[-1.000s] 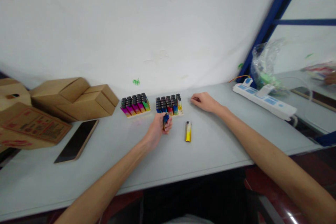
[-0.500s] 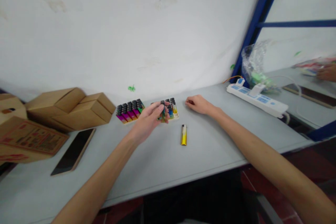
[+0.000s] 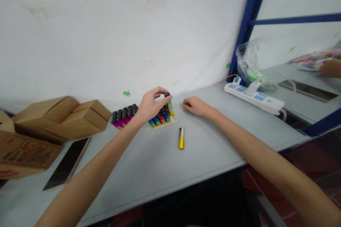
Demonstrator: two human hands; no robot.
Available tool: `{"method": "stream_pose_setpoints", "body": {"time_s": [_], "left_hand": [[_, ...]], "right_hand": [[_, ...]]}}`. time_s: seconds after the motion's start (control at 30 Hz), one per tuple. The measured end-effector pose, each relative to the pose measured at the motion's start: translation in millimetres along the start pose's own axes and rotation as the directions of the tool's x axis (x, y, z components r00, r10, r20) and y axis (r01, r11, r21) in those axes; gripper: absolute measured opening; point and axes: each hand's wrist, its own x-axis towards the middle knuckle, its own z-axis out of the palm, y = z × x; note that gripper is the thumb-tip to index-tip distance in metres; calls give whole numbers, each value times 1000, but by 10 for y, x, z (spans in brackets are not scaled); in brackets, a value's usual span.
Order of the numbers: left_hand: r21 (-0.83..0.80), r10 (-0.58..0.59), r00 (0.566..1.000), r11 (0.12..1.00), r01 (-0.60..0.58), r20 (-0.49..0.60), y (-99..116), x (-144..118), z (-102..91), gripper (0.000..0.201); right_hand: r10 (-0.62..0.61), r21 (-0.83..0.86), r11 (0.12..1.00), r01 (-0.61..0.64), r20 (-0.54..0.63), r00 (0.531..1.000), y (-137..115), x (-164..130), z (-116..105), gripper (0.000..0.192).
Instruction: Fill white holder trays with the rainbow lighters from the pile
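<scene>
My left hand (image 3: 152, 105) reaches over a white tray (image 3: 174, 120) of upright, multicoloured lighters. Its thumb and fingers pinch the dark top of a lighter (image 3: 170, 108) at the tray's right end. The hand hides part of the rows behind it. My right hand (image 3: 195, 105) rests on the table just right of the tray, fingers curled in, with nothing visible in them. A single yellow lighter (image 3: 181, 138) lies on the table in front of the tray. More lighters (image 3: 123, 116), purple with black tops, stand in a block to the left, partly behind my left forearm.
Cardboard boxes (image 3: 61, 117) and a dark phone (image 3: 68, 163) occupy the table's left side. At right lie a white power strip (image 3: 254, 98) and a clear plastic bag (image 3: 249, 56) beside a blue metal frame (image 3: 243, 25). Beyond the frame, another person's hand (image 3: 330, 68) shows.
My left hand has turned palm down and brought its lighter to the tray's right end, where it stands upright. My right hand stays in place. The view has shifted slightly.
</scene>
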Motion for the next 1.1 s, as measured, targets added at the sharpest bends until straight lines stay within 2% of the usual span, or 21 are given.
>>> {"method": "stream_pose_setpoints", "body": {"time_s": [0.07,0.17,0.3,0.4,0.53,0.73,1.1], "left_hand": [[42,22,1000,999,-23,5,10,-6,14,28],[164,55,995,984,-68,80,-18,-35,34,26],[346,70,980,929,-133,187,-149,-63,39,22],[407,74,975,900,-156,211,-223,-63,21,23],[427,94,969,885,-187,231,-231,-54,-1,23],[395,47,959,905,-160,281,-180,-71,13,20],[400,58,965,903,-160,255,-192,-97,32,19]], "right_hand": [[-5,9,1000,5,-3,1000,-21,-9,-15,24],[-5,21,1000,5,-1,1000,-45,-15,-30,23],[5,12,1000,-5,8,1000,-63,-11,-32,21],[3,6,1000,-3,8,1000,-69,-9,-27,22],[6,10,1000,-6,12,1000,-76,-14,-26,22],[10,11,1000,-10,21,1000,-63,-6,-15,21],[0,23,1000,-1,16,1000,-55,-8,-12,21]]}}
